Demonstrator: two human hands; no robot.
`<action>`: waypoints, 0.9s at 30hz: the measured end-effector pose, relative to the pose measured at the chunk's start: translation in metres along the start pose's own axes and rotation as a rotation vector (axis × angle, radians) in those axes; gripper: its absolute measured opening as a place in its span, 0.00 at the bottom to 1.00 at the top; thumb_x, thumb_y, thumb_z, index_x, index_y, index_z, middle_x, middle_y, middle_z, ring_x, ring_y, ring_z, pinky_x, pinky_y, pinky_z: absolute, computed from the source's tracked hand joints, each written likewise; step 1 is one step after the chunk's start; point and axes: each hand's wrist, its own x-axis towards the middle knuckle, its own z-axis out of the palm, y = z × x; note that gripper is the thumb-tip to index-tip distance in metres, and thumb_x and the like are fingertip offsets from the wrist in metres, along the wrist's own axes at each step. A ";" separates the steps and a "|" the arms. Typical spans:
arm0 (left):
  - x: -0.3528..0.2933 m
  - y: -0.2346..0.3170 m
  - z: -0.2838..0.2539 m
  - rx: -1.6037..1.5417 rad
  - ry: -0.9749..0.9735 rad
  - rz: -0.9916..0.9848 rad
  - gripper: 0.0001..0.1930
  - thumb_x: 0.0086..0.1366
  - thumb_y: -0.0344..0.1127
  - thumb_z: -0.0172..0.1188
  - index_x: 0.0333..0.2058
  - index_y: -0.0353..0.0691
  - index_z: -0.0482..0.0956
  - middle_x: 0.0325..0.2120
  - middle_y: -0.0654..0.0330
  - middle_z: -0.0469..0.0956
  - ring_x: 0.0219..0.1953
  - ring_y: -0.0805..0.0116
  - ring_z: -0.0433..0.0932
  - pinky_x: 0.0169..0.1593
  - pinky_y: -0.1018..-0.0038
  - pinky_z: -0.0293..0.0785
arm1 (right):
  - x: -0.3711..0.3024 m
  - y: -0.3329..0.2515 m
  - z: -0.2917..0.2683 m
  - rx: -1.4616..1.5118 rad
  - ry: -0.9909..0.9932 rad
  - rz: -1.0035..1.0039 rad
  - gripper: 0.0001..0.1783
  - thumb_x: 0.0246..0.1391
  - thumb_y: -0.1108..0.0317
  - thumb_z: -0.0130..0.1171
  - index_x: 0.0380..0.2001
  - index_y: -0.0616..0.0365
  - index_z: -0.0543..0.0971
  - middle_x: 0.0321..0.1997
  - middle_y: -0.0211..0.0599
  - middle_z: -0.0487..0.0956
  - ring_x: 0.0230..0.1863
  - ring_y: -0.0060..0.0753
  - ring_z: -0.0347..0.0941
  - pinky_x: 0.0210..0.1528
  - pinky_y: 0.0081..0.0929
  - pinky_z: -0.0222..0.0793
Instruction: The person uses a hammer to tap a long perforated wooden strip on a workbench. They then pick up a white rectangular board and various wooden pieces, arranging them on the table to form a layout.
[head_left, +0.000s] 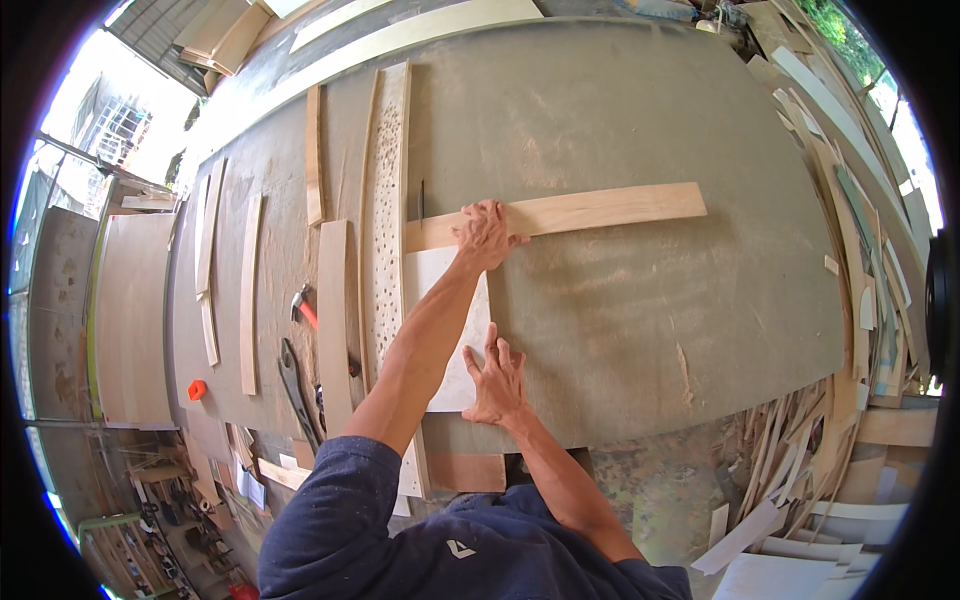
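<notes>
Plank (610, 207) of pale wood lies crosswise on the broad grey-brown tabletop (640, 320), its left end meeting a long strip pierced with many holes (388, 160). The person's left hand (485, 235) spans it near that end, fingers bent over toward the far edge and thumb by the near edge, so the grip is closed across the width; whether the fingertips curl beneath the wood is hard to tell from above. Just below the plank sits a white panel (447, 388), partly covered by the left forearm. The right hand (497, 380) rests over the panel's right edge with its fingers spread wide, pressing flat and closed around nothing.

A thin dark rod (421, 198) stands out just above the plank, beside the strip. Further left lie a hammer (306, 306) with a red handle, a long dark hand tool (295, 385), a small orange block (197, 390) and several loose slats (250, 300). On the chest of the dark blue shirt (340, 510) shows one small pale angular mark (460, 549), like a logo. Offcuts (785, 460) crowd together beyond the table's right side.
</notes>
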 end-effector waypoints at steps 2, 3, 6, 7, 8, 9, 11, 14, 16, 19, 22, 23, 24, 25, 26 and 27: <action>0.004 -0.006 0.008 0.007 0.007 -0.008 0.48 0.63 0.70 0.59 0.61 0.26 0.64 0.58 0.38 0.66 0.61 0.30 0.67 0.43 0.29 0.80 | 0.004 0.000 -0.001 0.000 -0.007 -0.001 0.66 0.17 0.51 0.81 0.69 0.56 0.70 0.78 0.76 0.44 0.69 0.57 0.56 0.58 0.56 0.61; 0.004 0.001 0.001 0.031 -0.008 -0.026 0.48 0.64 0.70 0.59 0.61 0.27 0.64 0.58 0.39 0.66 0.61 0.32 0.68 0.46 0.31 0.80 | 0.006 0.001 -0.001 -0.004 -0.005 0.006 0.66 0.17 0.51 0.81 0.69 0.56 0.70 0.78 0.76 0.44 0.69 0.56 0.56 0.58 0.56 0.61; 0.011 0.001 0.003 0.049 -0.004 -0.030 0.46 0.64 0.70 0.59 0.61 0.29 0.64 0.59 0.40 0.67 0.61 0.35 0.68 0.48 0.32 0.80 | 0.011 0.004 -0.002 -0.010 -0.012 0.019 0.66 0.17 0.52 0.82 0.69 0.56 0.70 0.78 0.76 0.44 0.69 0.56 0.55 0.58 0.56 0.62; 0.013 -0.004 0.006 0.048 0.006 -0.027 0.46 0.64 0.70 0.59 0.61 0.29 0.64 0.59 0.41 0.66 0.62 0.36 0.68 0.48 0.31 0.80 | 0.013 0.003 -0.003 -0.011 -0.018 0.017 0.66 0.17 0.52 0.82 0.69 0.56 0.70 0.78 0.76 0.44 0.69 0.56 0.55 0.57 0.56 0.62; 0.015 -0.008 0.009 0.039 0.004 -0.017 0.46 0.64 0.69 0.59 0.61 0.28 0.64 0.59 0.39 0.66 0.62 0.32 0.68 0.45 0.30 0.80 | 0.014 0.002 -0.003 -0.008 -0.018 0.014 0.66 0.17 0.52 0.82 0.69 0.56 0.70 0.78 0.77 0.44 0.69 0.56 0.55 0.57 0.56 0.62; 0.017 -0.010 0.008 0.027 0.002 -0.002 0.47 0.64 0.68 0.60 0.61 0.26 0.65 0.58 0.37 0.65 0.61 0.29 0.67 0.42 0.28 0.81 | 0.017 0.003 -0.004 -0.006 -0.017 0.015 0.66 0.17 0.52 0.82 0.69 0.56 0.70 0.78 0.77 0.44 0.69 0.57 0.55 0.57 0.56 0.62; 0.021 -0.011 0.008 0.007 -0.002 0.009 0.47 0.64 0.68 0.60 0.61 0.24 0.65 0.58 0.36 0.65 0.61 0.26 0.67 0.40 0.27 0.81 | 0.020 0.004 -0.004 -0.006 -0.020 0.019 0.66 0.17 0.53 0.82 0.69 0.57 0.70 0.78 0.77 0.44 0.69 0.57 0.55 0.57 0.56 0.62; 0.026 -0.012 0.005 -0.015 -0.003 -0.002 0.48 0.64 0.69 0.59 0.61 0.24 0.64 0.59 0.36 0.65 0.62 0.27 0.67 0.42 0.26 0.80 | 0.026 0.005 -0.007 -0.009 -0.027 0.023 0.66 0.17 0.54 0.82 0.69 0.57 0.70 0.78 0.77 0.43 0.69 0.57 0.55 0.57 0.56 0.62; 0.030 -0.011 0.001 -0.021 0.001 -0.004 0.48 0.64 0.70 0.59 0.61 0.25 0.64 0.59 0.37 0.65 0.62 0.28 0.67 0.42 0.25 0.80 | 0.030 0.006 -0.008 -0.001 -0.026 0.023 0.66 0.17 0.54 0.82 0.70 0.57 0.69 0.78 0.77 0.43 0.69 0.57 0.55 0.57 0.56 0.62; 0.033 -0.011 -0.006 -0.028 -0.030 -0.013 0.49 0.64 0.71 0.59 0.62 0.25 0.64 0.60 0.37 0.65 0.63 0.29 0.66 0.44 0.25 0.79 | 0.036 0.008 -0.010 0.001 -0.037 0.027 0.67 0.18 0.54 0.82 0.70 0.57 0.68 0.78 0.76 0.44 0.69 0.56 0.55 0.58 0.55 0.62; 0.037 -0.007 -0.010 0.034 -0.007 -0.079 0.44 0.64 0.68 0.60 0.61 0.32 0.67 0.58 0.49 0.69 0.61 0.44 0.69 0.51 0.39 0.80 | 0.041 0.009 -0.016 0.004 -0.029 0.031 0.67 0.18 0.54 0.82 0.70 0.57 0.68 0.78 0.76 0.44 0.69 0.55 0.55 0.58 0.55 0.61; 0.038 -0.007 -0.012 0.032 -0.003 -0.071 0.44 0.64 0.68 0.61 0.61 0.32 0.67 0.57 0.49 0.70 0.61 0.44 0.69 0.51 0.40 0.79 | 0.043 0.008 -0.018 -0.003 -0.038 0.037 0.66 0.18 0.54 0.82 0.70 0.57 0.68 0.78 0.75 0.44 0.69 0.55 0.56 0.59 0.55 0.61; 0.042 -0.011 -0.013 0.032 0.003 -0.060 0.44 0.64 0.68 0.61 0.61 0.32 0.67 0.57 0.49 0.70 0.61 0.44 0.69 0.52 0.41 0.79 | 0.046 0.007 -0.021 -0.011 -0.043 0.042 0.66 0.18 0.54 0.82 0.69 0.58 0.69 0.78 0.75 0.45 0.69 0.55 0.56 0.59 0.55 0.61; 0.045 -0.014 -0.015 0.032 0.010 -0.049 0.44 0.64 0.68 0.61 0.61 0.32 0.67 0.56 0.49 0.71 0.60 0.44 0.69 0.52 0.42 0.79 | 0.050 0.007 -0.023 -0.018 -0.048 0.048 0.65 0.18 0.54 0.82 0.69 0.58 0.69 0.78 0.75 0.45 0.69 0.55 0.56 0.59 0.56 0.61; 0.048 -0.016 -0.016 0.015 0.008 -0.035 0.45 0.63 0.69 0.61 0.61 0.30 0.66 0.57 0.46 0.70 0.61 0.39 0.68 0.52 0.42 0.80 | 0.052 0.007 -0.024 -0.009 -0.033 0.044 0.65 0.18 0.55 0.82 0.69 0.58 0.69 0.78 0.75 0.45 0.69 0.55 0.56 0.59 0.56 0.60; 0.047 -0.017 -0.014 -0.007 -0.001 -0.025 0.47 0.63 0.70 0.60 0.61 0.28 0.65 0.58 0.43 0.69 0.62 0.35 0.67 0.53 0.41 0.80 | 0.049 0.008 -0.021 0.001 -0.027 0.040 0.65 0.18 0.55 0.82 0.69 0.57 0.69 0.78 0.74 0.45 0.69 0.56 0.56 0.60 0.56 0.60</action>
